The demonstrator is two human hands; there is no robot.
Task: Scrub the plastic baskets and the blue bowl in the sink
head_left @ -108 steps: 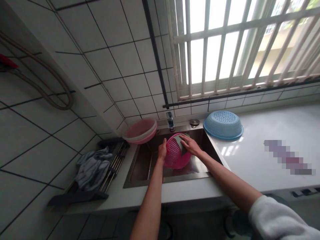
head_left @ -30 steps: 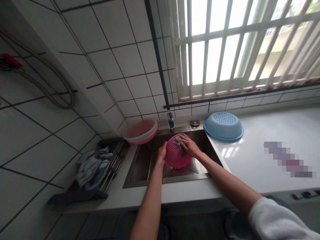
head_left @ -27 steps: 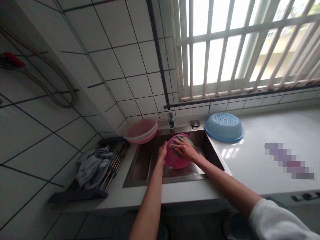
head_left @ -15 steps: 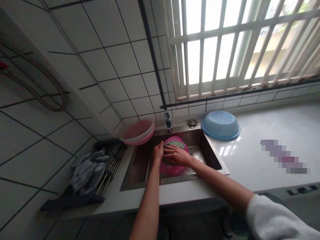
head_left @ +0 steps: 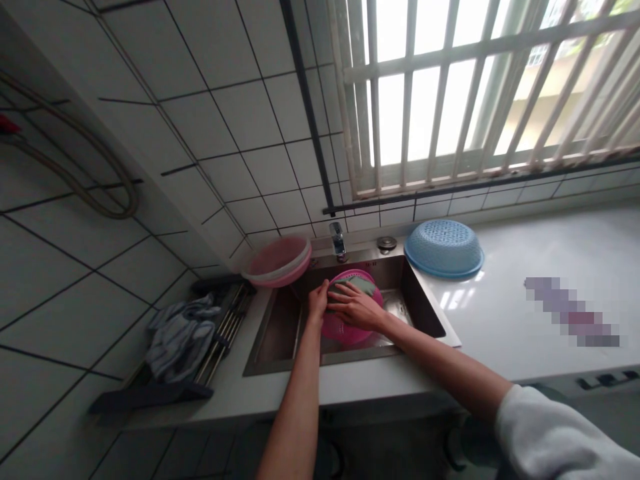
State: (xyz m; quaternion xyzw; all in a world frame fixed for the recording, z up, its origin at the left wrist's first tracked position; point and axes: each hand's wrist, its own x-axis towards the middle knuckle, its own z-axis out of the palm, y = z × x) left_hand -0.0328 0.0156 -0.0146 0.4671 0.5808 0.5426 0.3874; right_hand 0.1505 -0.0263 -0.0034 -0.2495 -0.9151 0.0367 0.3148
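Observation:
A bright pink perforated basket (head_left: 345,328) is held over the steel sink (head_left: 280,333). My left hand (head_left: 318,303) grips its left rim, fingers curled round the edge. My right hand (head_left: 354,307) lies across the top of the basket and presses a grey-green cloth (head_left: 361,287) against it, fingers bent over the cloth.
A tap (head_left: 338,241) stands behind the sink. A pale pink bowl (head_left: 278,261) leans at the sink's back left corner. An upturned blue colander (head_left: 444,248) lies on the white counter (head_left: 540,267) to the right. A blue-grey rag (head_left: 176,335) lies on a dark rack (head_left: 150,393) at the left.
My right hand with the cloth has slid from the basket's right side across its top toward the left hand. The basket has tipped from facing sideways to lying lower in the sink.

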